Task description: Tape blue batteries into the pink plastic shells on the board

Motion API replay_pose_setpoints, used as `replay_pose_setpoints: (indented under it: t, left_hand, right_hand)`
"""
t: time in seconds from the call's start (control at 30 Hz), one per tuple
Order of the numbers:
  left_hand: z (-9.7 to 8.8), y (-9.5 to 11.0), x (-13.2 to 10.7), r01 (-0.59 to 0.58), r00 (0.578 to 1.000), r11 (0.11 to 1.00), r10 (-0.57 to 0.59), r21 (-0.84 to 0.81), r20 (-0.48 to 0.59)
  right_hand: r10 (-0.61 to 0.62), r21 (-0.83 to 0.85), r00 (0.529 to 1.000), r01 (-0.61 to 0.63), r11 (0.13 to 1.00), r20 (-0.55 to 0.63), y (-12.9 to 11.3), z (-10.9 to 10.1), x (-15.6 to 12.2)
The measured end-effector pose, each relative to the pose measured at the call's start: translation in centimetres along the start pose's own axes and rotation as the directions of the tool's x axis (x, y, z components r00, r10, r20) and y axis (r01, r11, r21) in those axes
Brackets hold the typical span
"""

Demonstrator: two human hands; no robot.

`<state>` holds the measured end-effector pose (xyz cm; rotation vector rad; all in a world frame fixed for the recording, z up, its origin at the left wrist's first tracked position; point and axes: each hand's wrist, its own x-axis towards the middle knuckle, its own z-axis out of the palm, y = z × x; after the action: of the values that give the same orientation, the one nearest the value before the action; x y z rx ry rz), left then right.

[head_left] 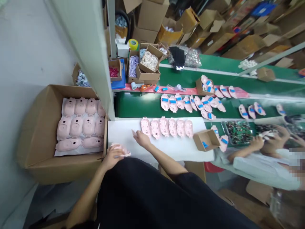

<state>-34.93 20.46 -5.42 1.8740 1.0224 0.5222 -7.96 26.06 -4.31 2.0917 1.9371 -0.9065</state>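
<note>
My left hand [112,158] is closed around a pink plastic shell [124,150], held low in front of me at the white work sheet's near left corner. Over the white sheet [124,128], my right hand [142,139] has its fingers drawn together; a small pale tip shows at the fingertips, too small to name. Just beyond and right of that hand stands a row of several open pink shells [164,126], hollow side up.
At left, a large carton [38,159] holds layers of pink shells [76,126]. A small cardboard box [206,140] with blue pieces sits on the sheet's right end. Shells with blue parts [187,104] lie on the green belt [138,105]. A co-worker [262,162] handles parts at right.
</note>
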Motion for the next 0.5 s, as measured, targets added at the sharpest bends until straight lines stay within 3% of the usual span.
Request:
replay_pose_setpoints:
  t: [0.07, 0.2, 0.33, 0.5]
  left_hand:
    - [1.9, -1.8, 4.5, 0.031, 0.997, 0.989, -0.041, 0.145, 0.069]
    - [3.9, -5.9, 10.6, 0.101, 0.986, 0.949, -0.135, 0.298, 0.093]
    - [4.4, -8.1, 11.0, 0.127, 0.981, 0.927, -0.17, 0.352, 0.094]
    - [5.1, -8.3, 9.4, 0.188, 0.97, 0.889, -0.234, 0.417, 0.062]
  right_hand:
    - [0.083, 0.023, 0.997, -0.082, 0.996, -0.011, 2.5, 0.3, 3.1]
    - [0.055, 0.099, 0.996, -0.049, 0.994, -0.064, 3.0, 1.7, 7.3]
    - [-0.077, 0.1, 0.995, 0.082, 0.992, -0.056, 4.1, 4.8, 5.4]
    - [-0.13, -0.008, 0.989, 0.13, 0.991, 0.069, 6.4, 7.7, 3.3]
